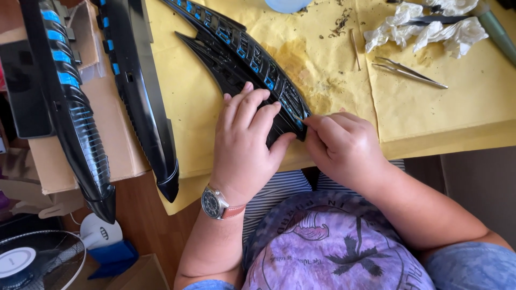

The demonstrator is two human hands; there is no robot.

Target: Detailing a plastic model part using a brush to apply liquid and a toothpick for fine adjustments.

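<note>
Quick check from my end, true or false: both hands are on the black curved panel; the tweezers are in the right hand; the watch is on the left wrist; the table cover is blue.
1. Both the left hand and the right hand touch the black curved panel. True.
2. The tweezers are in the right hand. False: they lie on the cover.
3. The watch is on the left wrist. True.
4. The table cover is blue. False: it is yellow.
</note>
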